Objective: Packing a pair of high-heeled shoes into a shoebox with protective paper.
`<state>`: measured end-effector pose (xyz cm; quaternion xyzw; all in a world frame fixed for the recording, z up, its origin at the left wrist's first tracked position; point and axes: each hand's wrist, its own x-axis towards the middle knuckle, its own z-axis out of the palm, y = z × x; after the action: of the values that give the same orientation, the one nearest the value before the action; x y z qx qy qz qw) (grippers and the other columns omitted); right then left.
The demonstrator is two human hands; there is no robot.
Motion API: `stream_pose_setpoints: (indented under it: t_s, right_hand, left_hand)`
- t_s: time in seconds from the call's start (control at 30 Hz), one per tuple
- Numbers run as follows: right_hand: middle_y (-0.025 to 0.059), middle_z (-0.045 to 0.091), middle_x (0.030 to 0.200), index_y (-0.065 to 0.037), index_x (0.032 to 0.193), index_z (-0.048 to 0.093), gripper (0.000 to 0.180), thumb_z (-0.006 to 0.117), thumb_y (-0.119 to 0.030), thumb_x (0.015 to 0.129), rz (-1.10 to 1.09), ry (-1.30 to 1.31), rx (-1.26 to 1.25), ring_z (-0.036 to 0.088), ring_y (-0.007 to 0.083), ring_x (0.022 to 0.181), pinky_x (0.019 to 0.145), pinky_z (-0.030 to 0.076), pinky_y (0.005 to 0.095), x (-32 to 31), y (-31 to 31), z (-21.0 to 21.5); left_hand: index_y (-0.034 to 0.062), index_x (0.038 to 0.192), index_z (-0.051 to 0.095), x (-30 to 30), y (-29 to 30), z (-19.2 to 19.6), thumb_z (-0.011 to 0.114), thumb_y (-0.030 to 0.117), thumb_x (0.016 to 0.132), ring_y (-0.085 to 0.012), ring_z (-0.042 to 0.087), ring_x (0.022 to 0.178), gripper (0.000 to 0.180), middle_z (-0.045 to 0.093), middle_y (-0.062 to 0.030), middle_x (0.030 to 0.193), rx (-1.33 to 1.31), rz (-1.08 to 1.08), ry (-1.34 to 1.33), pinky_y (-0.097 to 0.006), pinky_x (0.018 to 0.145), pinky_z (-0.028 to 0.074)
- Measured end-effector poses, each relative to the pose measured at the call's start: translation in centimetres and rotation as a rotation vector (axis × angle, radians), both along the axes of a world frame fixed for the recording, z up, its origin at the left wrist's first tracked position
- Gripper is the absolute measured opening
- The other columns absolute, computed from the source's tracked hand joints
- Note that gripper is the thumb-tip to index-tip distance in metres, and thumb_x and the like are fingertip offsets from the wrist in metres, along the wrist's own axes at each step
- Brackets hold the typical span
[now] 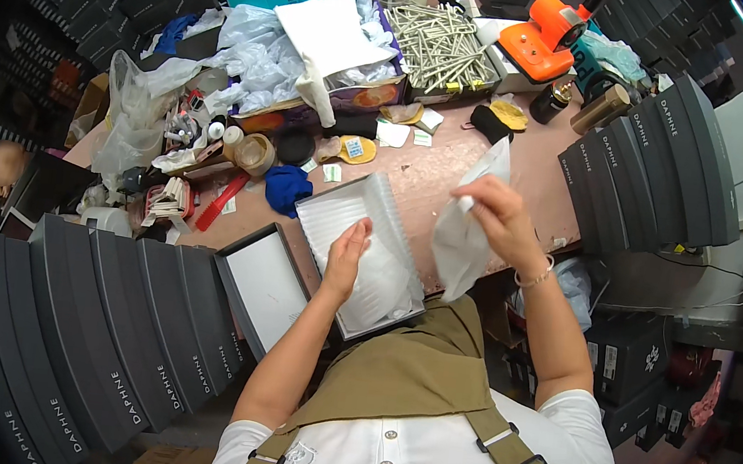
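My right hand (500, 215) pinches a thin white sheet (464, 250), which hangs down over the table edge just right of a shoe box. The grey open shoe box (314, 216) is tilted in front of my body. Inside it lies ribbed, whitish foam wrapping (375, 264), and whatever is beneath that is hidden. My left hand (348, 257) rests on this wrapping with its fingers stretched out, holding nothing that I can see. Left of it stands a dark box lid (265, 293) with its white inside showing, partly behind my left forearm.
Stacked dark shoe boxes stand at the left (96, 320) and the right (663, 164). A carton of white sticks (438, 47), an orange device (540, 40) and a carton of plastic bags (263, 55) line the back. A blue cloth (286, 190) lies beside the open box.
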<state>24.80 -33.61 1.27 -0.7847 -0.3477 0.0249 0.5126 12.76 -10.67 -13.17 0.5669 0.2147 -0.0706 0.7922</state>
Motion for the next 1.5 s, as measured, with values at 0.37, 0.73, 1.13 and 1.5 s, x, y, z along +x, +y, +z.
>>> stream_pose_setpoints:
  t_s: [0.37, 0.73, 1.13, 1.5]
  right_hand:
    - [0.0150, 0.055, 0.125, -0.001, 0.131, 0.048, 0.046, 0.063, -0.017, 0.089, 0.423, 1.562, 0.332, 0.055, 0.0179, 0.111, 0.096, 0.042, 0.0283, -11.1, -1.7, -6.3]
    - [0.0331, 0.035, 0.137, 0.006, 0.143, 0.015, 0.081, 0.063, -0.010, 0.081, -0.020, 0.316, -0.188, 0.038, 0.0435, 0.127, 0.105, 0.033, 0.0411, -10.6, 6.1, -18.9]
    - [0.0024, 0.063, 0.078, -0.002, 0.096, 0.061, 0.021, 0.057, -0.022, 0.093, -0.322, 1.448, 0.142, 0.057, 0.0115, 0.065, 0.057, 0.048, 0.0269, -9.0, 0.7, -28.4]
    - [0.0086, 0.058, 0.091, -0.009, 0.097, 0.059, 0.016, 0.058, -0.006, 0.080, 0.286, -0.263, -0.211, 0.056, 0.0267, 0.077, 0.070, 0.047, 0.0322, -12.0, 4.0, -11.4]
  left_hand:
    - [0.0104, 0.146, 0.032, -9.5, 4.5, 5.0, 0.070, -0.004, 0.063, -0.0177, 0.039, 0.128, 0.092, 0.038, -0.0070, 0.143, -0.118, -0.325, -0.096, -0.032, 0.106, 0.031]
    - [-0.0019, 0.148, 0.001, 0.6, -0.9, -7.3, 0.059, 0.008, 0.082, -0.0302, 0.025, 0.137, 0.088, 0.019, -0.0232, 0.150, 0.093, 0.240, -0.041, -0.034, 0.112, 0.022]
    - [0.0011, 0.143, 0.029, -4.9, -1.3, -1.9, 0.060, 0.018, 0.087, -0.0354, 0.041, 0.128, 0.066, 0.036, -0.0253, 0.141, 0.711, 0.064, -0.245, -0.038, 0.100, 0.039]
    - [-0.0042, 0.095, 0.052, -15.9, 4.5, -9.7, 0.061, 0.015, 0.081, -0.0419, 0.057, 0.082, 0.025, 0.057, -0.0236, 0.084, 1.062, -0.055, 0.202, -0.048, 0.072, 0.046]
